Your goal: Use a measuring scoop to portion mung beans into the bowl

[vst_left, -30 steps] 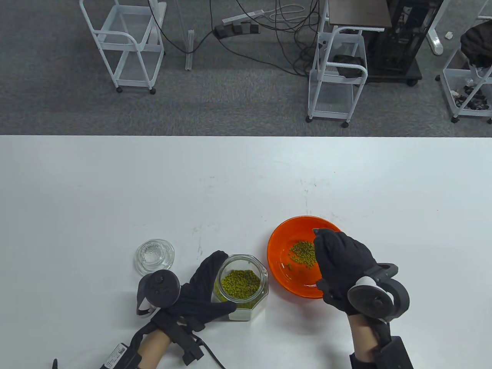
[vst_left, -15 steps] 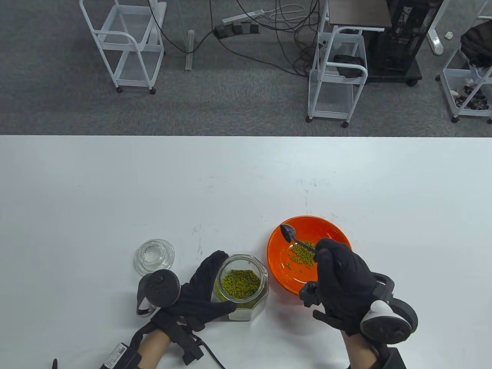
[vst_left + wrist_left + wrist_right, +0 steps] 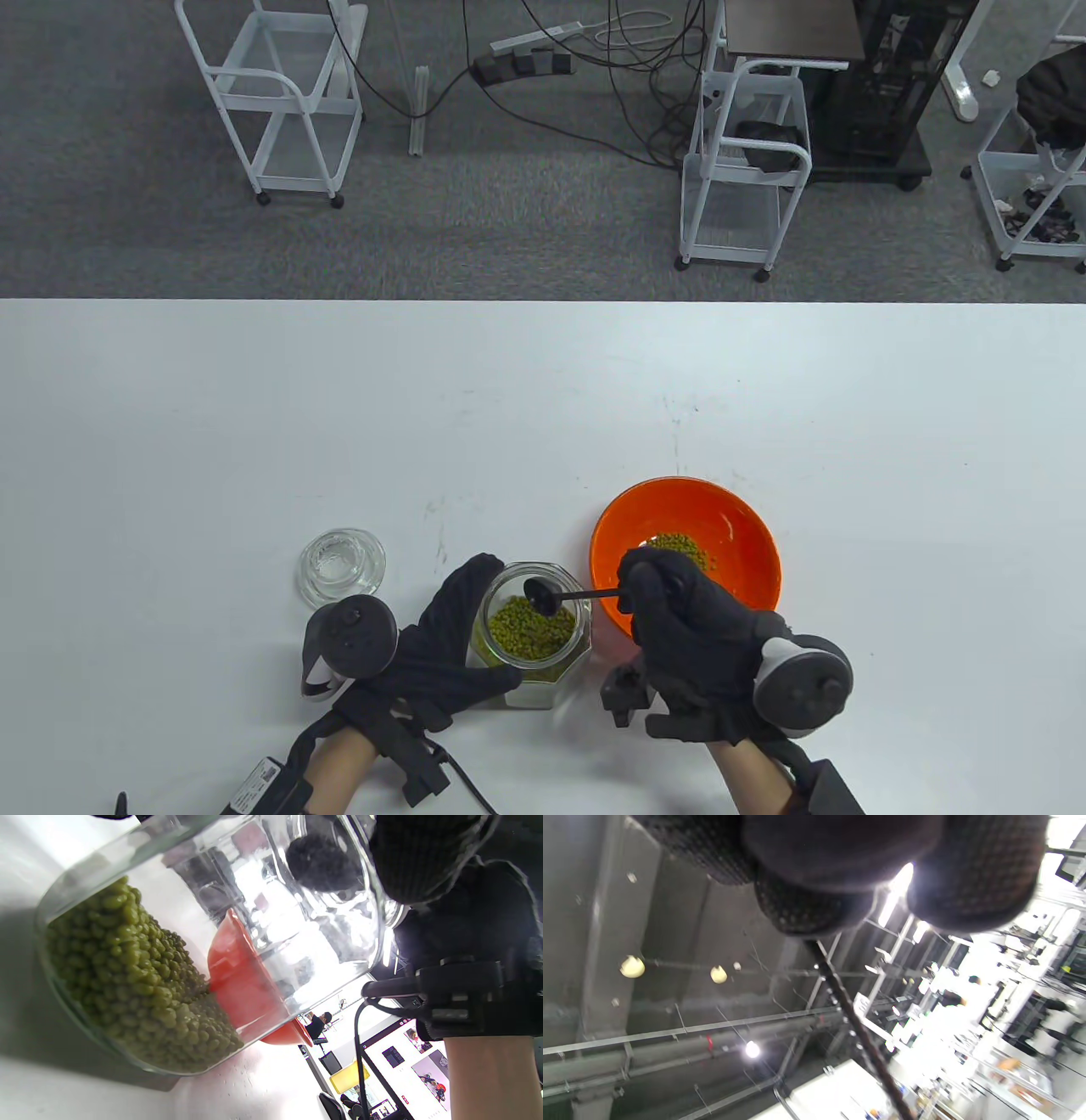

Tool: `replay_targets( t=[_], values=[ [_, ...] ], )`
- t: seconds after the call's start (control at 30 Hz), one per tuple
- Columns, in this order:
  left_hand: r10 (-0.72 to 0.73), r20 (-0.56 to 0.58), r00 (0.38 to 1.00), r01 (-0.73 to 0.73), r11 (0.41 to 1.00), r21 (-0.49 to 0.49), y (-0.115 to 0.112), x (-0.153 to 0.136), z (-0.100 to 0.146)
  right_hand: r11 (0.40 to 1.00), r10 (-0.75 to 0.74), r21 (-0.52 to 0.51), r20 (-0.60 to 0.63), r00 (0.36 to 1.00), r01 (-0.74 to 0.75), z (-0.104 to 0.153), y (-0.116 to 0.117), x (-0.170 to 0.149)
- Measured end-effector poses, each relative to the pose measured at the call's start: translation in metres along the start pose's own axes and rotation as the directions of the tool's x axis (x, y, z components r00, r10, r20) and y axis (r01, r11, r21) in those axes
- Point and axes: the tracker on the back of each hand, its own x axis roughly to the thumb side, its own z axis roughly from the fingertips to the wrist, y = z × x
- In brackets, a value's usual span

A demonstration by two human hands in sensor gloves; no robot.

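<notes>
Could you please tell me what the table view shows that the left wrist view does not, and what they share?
Only the table view shows the right hand holding the black measuring scoop over the jar's mouth, and the glass lid on the table. Only the left wrist view shows how deep the mung beans sit. Both show the left hand gripping the jar and the orange bowl.

Glass lid on white table; wire carts beyond.
</notes>
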Motion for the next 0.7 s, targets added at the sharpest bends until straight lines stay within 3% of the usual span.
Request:
replay_targets(
  t=[0.2, 0.47, 0.7],
  values=[
    [0.000, 0.000, 1.000, 0.000, 1.000, 0.000, 0.000, 0.000, 0.000, 0.975, 0.160, 0.156, -0.014, 0.987, -0.156, 0.008, 0.030, -0.005],
    [0.000, 0.000, 1.000, 0.000, 1.000, 0.000, 0.000, 0.000, 0.000, 0.946, 0.278, 0.184, -0.044, 0.960, -0.266, 0.012, 0.043, -0.011],
    [0.000, 0.000, 1.000, 0.000, 1.000, 0.000, 0.000, 0.000, 0.000, 0.942, 0.266, 0.251, -0.147, 0.953, -0.224, 0.009, 0.051, -0.014]
  ],
)
